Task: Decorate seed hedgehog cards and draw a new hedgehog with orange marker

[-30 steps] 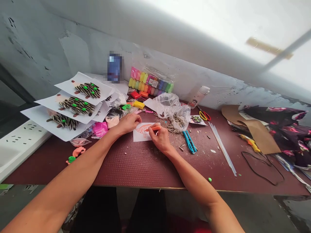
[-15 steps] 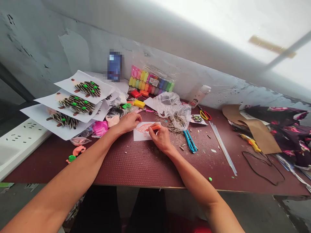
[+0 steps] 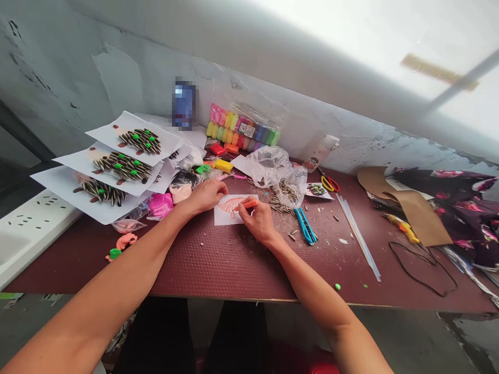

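Presently, one right hand (image 3: pixel 258 221) of mine, fingers closed round an orange marker (image 3: pixel 251 204), over the right side of a white paper card (image 3: pixel 223 219) with an orange drawing; one left hand (image 3: pixel 208 195), loosely curled at the card's upper left corner, whether gripping anything I cannot tell; card flat on the dark red counter (image 3: pixel 214 265), between my hands; rightward, striped sunflower seeds (image 3: pixel 279 206), partly beneath a clear plastic bag (image 3: pixel 268 166); beyond, red-and-yellow-handled scissors (image 3: pixel 330 183); leftward, stacked sheets (image 3: pixel 93 208) bearing seed-covered, green-dotted figures.
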`<state>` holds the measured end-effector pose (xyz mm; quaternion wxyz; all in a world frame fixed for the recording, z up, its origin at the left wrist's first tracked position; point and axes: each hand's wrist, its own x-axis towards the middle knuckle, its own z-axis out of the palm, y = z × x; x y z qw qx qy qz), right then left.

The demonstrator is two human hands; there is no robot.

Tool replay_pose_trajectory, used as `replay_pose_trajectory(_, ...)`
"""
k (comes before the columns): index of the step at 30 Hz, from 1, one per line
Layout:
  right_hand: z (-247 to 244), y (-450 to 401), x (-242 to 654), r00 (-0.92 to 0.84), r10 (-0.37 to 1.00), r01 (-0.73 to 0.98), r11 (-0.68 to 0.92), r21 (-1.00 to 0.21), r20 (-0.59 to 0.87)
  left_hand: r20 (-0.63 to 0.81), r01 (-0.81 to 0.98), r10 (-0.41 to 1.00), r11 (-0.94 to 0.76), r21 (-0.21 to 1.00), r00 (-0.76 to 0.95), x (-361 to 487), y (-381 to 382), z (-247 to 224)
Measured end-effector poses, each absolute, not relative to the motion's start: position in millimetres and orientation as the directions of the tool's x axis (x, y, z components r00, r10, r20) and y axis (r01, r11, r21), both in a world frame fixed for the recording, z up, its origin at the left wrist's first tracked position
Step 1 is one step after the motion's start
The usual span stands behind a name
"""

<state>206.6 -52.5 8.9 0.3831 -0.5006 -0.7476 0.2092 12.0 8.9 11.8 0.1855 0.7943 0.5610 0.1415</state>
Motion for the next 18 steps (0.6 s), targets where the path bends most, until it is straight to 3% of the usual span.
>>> replay_pose_trajectory(7, 11.4, -53.0, 207.1, -0.161, 0.910, 0.530, 0.407, -0.744, 0.383, 0.011, 0.845, 0.948, -0.289, 0.449, 0.318, 12.0, 9.8, 11.8)
replay_pose_trajectory(18, 10.2, -55.1, 205.1, -0.207, 0.909, 0.560, 0.412, -0.719, 0.360, 0.007, 0.845, 0.948, -0.287, 0.450, 0.319, 12.4, 9.3, 12.7)
